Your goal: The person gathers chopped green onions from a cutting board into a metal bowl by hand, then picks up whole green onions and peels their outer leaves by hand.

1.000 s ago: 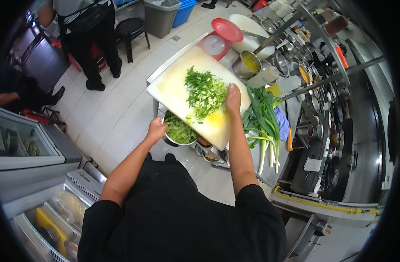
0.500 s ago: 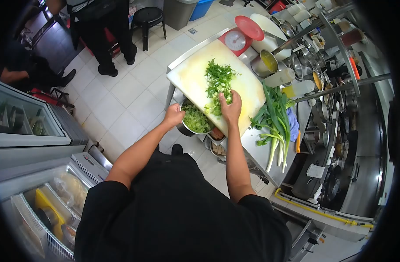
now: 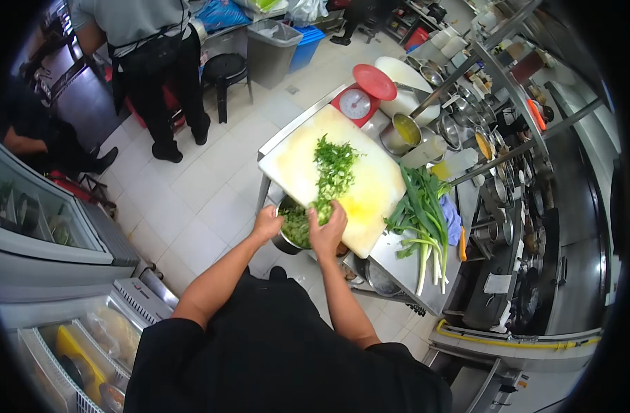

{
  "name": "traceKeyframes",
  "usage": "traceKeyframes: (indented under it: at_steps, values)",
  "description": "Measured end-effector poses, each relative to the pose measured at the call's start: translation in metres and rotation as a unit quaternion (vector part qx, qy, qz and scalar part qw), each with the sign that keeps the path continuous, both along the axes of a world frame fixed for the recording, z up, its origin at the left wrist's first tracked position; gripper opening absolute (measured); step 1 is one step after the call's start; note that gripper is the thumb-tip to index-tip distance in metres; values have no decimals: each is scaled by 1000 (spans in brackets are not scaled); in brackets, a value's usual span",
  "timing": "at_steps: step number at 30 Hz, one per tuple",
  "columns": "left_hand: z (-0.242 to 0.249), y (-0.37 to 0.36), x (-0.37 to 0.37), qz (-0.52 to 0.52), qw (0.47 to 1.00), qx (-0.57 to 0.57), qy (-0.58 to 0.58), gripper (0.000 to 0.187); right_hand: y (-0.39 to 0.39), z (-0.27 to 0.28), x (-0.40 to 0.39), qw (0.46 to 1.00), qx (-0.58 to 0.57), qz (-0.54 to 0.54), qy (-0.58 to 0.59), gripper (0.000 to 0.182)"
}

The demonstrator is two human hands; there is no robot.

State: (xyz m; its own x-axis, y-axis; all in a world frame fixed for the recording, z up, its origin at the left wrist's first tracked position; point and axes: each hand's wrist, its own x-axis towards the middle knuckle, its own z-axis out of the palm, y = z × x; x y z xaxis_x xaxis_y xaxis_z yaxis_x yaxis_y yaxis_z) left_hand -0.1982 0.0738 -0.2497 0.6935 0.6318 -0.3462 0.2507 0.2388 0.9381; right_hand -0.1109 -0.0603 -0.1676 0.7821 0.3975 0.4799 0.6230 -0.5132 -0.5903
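Observation:
Chopped green onion (image 3: pixel 335 165) lies in a strip on the white cutting board (image 3: pixel 287 148), running down to the board's near edge. My right hand (image 3: pixel 327 230) is at that edge, its thumb and fingers bent round some of the chopped pieces. Just below the edge is a metal pot (image 3: pixel 292 237) holding more chopped greens. My left hand (image 3: pixel 267 224) grips the pot's rim or handle on its left side. Whole green onions (image 3: pixel 428 227) lie to the right of the board.
Beyond the board stand a red scale (image 3: pixel 356 103) and a metal container of yellow liquid (image 3: pixel 403 132). A purple cloth (image 3: pixel 450 219) and an orange-handled tool (image 3: pixel 463 244) lie at right. A person (image 3: pixel 156 76) stands at upper left near a black stool (image 3: pixel 225 72).
My right hand has moved down and left to the board's edge, bringing some chopped onion toward the pot. My left hand still holds the pot. The view has shifted.

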Motion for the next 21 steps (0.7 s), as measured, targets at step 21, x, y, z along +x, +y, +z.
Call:
traceKeyframes:
  at_steps: [21]
  values:
    - [6, -12, -6, 22, 1000, -16, 14, 9, 19, -21, 232, 1000, -1, 12, 23, 44]
